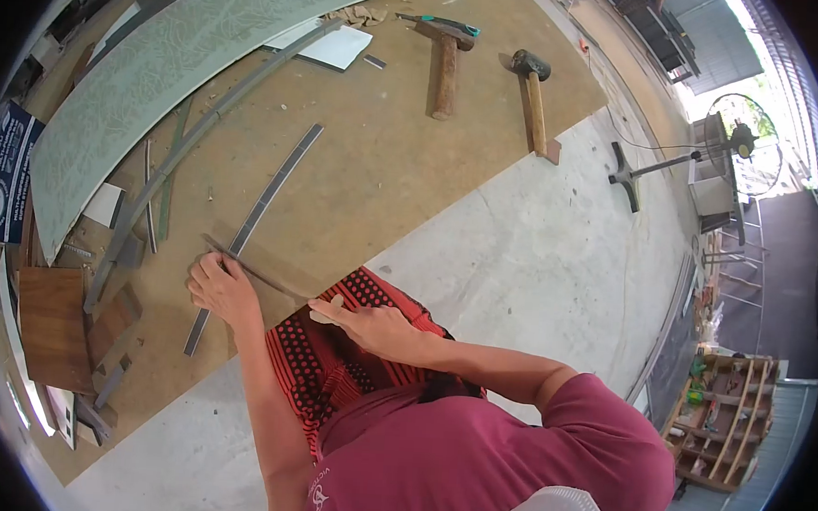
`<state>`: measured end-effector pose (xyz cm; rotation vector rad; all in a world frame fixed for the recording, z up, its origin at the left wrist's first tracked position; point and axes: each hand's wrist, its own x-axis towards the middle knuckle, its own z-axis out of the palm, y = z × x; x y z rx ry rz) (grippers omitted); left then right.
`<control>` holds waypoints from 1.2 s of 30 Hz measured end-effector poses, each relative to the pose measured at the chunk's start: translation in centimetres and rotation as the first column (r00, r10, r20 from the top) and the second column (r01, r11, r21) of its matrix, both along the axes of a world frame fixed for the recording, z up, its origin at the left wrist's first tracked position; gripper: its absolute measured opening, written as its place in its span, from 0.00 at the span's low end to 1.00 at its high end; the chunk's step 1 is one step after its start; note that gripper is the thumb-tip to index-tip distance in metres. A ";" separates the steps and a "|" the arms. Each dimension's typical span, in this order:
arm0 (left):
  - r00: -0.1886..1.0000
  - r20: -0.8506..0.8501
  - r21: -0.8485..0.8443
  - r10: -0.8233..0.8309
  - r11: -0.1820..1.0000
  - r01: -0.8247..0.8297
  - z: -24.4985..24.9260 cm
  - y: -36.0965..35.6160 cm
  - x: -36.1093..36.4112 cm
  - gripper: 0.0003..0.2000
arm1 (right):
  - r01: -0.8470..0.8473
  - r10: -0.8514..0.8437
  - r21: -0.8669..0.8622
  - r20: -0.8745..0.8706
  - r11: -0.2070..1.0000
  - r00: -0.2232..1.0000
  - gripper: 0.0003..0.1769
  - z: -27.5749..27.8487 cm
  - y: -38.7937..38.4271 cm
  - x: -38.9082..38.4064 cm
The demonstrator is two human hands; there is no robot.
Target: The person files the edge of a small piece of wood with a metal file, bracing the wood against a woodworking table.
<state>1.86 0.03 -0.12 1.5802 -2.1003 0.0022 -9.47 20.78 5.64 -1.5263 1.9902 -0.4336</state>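
Note:
My left hand [222,289] is closed, its fingers pinching a thin brownish-grey strip [264,277] near its far end. The strip runs slightly curved toward my lap, where my right hand [368,330] is closed at its near end. Something pale shows at the right fingertips, too small to make out. Beneath my left hand and crossing the thin strip lies a long dark strip with a pale edge [277,182], flat on the brown board. My left hand hides part of this dark strip.
A wooden-handled hammer [446,77] and a mallet [535,100] lie at the board's far side. A long grey bar [169,164] and a pale green patterned panel [158,104] stretch along the left. A brown wooden block [54,325] sits nearer. A fan [741,141] stands far right.

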 end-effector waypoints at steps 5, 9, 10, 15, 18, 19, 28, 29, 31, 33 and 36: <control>1.000 -0.010 -0.011 -0.013 1.000 0.013 -0.1 0.0 0.0 0.07 | 0.048 -0.046 -0.136 0.020 0.989 0.999 0.32 -1.1 -2.8 0.5; 0.999 -0.043 -0.030 -0.031 0.999 0.030 0.2 0.0 0.0 0.08 | 0.057 -0.058 -0.211 0.003 0.976 0.998 0.32 -1.3 -3.6 0.6; 0.999 -0.042 -0.030 -0.026 0.999 0.024 0.2 0.0 0.0 0.08 | 0.041 -0.043 -0.147 -0.011 0.988 0.999 0.32 -1.1 -2.8 0.5; 0.999 -0.037 -0.033 -0.018 0.999 0.017 0.1 0.1 -0.1 0.08 | -0.006 0.006 0.016 -0.010 1.000 1.000 0.33 0.4 -0.4 0.0; 0.999 -0.047 -0.031 -0.022 0.999 0.021 0.3 0.1 0.0 0.08 | 0.014 -0.013 -0.066 0.010 0.998 1.000 0.34 -0.5 -2.6 0.4; 0.998 -0.052 -0.033 -0.022 0.999 0.021 0.3 0.2 -0.1 0.08 | 0.037 -0.031 -0.151 0.045 0.988 0.999 0.34 -0.9 -3.4 0.4; 0.999 -0.052 -0.041 -0.010 0.999 0.008 0.5 0.0 -0.4 0.08 | -0.004 0.003 0.019 0.034 1.000 0.999 0.32 0.2 -0.5 -0.1; 0.999 -0.039 -0.042 -0.008 0.999 0.006 0.4 0.1 -0.3 0.08 | -0.002 0.002 0.024 0.036 1.000 0.999 0.32 0.0 -0.8 0.0; 0.999 -0.039 -0.050 -0.015 0.999 0.014 0.1 0.0 -0.3 0.08 | 0.030 -0.030 -0.001 0.023 1.000 0.999 0.31 0.2 -2.8 0.4; 0.999 -0.033 -0.069 -0.021 0.997 0.019 0.1 0.1 -0.1 0.08 | 0.056 -0.056 -0.178 0.010 0.982 0.998 0.31 -0.9 -4.1 0.8; 0.999 -0.040 -0.041 -0.012 0.999 0.010 0.3 -0.1 -0.3 0.08 | 0.057 -0.059 -0.238 -0.001 0.970 0.998 0.31 -0.7 -3.6 0.4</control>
